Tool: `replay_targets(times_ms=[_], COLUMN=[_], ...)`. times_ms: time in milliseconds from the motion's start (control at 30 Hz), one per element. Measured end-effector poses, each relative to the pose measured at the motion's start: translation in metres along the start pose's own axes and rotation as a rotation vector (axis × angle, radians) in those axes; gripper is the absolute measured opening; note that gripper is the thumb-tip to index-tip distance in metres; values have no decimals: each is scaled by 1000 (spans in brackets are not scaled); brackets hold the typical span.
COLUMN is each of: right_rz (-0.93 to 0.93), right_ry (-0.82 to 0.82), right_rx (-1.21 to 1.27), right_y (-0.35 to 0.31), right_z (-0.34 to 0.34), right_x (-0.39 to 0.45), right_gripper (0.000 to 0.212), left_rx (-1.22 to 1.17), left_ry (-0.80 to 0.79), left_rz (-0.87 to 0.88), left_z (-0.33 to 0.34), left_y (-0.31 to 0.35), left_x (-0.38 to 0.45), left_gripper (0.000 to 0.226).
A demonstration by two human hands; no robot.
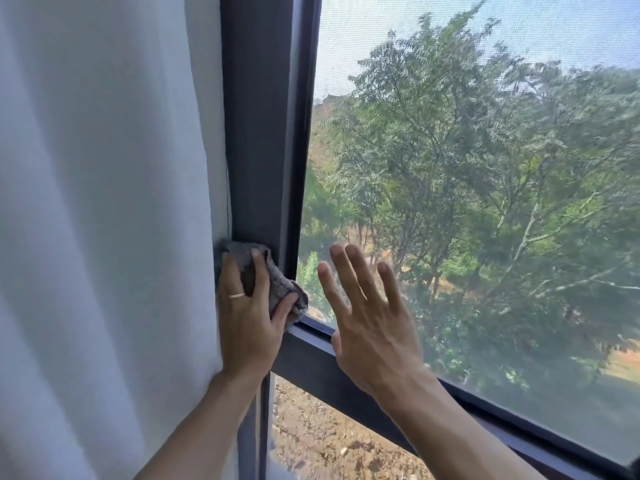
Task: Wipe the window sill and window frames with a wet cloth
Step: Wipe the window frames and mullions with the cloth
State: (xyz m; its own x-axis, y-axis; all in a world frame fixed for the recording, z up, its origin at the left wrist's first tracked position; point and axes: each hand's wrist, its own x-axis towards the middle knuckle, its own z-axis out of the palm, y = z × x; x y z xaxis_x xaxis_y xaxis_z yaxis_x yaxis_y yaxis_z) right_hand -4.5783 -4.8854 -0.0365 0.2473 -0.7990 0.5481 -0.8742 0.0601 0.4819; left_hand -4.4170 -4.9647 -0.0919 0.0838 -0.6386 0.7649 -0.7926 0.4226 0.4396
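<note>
My left hand (247, 317) grips a grey cloth (282, 282) and presses it against the dark grey vertical window frame (259, 133), just above where that post meets the horizontal frame bar (311, 367). A ring sits on one finger of that hand. My right hand (367, 313) is spread flat, fingers straight, against the mesh screen (485, 168) right of the post, its heel over the horizontal bar. It holds nothing.
A white curtain (104, 237) hangs along the left side, touching the frame's edge. Trees and bare ground show through the screen. Below the horizontal bar is a lower pane (329, 438) with a narrow vertical post (265, 427).
</note>
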Motion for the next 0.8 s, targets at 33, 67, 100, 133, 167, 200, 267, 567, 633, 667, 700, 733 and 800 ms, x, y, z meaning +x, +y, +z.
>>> replay_targets(times_ms=[33,67,100,133,167,200,267,567,633,667,700,733,800], right_rz=[6,13,18,22,25,28,28,73,74,65,52,40,53], right_ry=[1,-2,-6,-8,-7,-11,-22,19,37,55,76,105,152], right_rx=[1,0,-4,-7,-11,-13,-12,5,19,28,35,43,52], right_y=[0,0,-1,-4,-5,-7,-7,-17,-18,-16,-13,-9,2], right_z=[0,1,1,1,2,2,1,-1,-4,-7,-11,-14,-25], right_x=[0,1,1,1,1,0,0,1,0,1,2,5,15], right_gripper=[101,101,101,100,100,99,97,113,111,107,103,100,98], left_rx=[-7,-24,-35,-26,-11,11,47,5,19,13,6,1,-7], left_ry=[-7,-28,-58,-78,-83,-88,-108,-92,-126,-114,-89,-54,33], left_rz=[1,-7,-19,-29,-30,-23,5,-6,23,33,40,45,43], left_z=[-2,-2,-1,0,3,6,5,-3,-5,-6,-10,-14,-21], left_y=[0,1,4,7,9,7,3,15,7,9,16,26,44], left_x=[7,11,12,7,2,-3,-2,12,4,13,28,44,72], left_gripper=[80,81,81,80,77,75,73,71,71,71,71,70,67])
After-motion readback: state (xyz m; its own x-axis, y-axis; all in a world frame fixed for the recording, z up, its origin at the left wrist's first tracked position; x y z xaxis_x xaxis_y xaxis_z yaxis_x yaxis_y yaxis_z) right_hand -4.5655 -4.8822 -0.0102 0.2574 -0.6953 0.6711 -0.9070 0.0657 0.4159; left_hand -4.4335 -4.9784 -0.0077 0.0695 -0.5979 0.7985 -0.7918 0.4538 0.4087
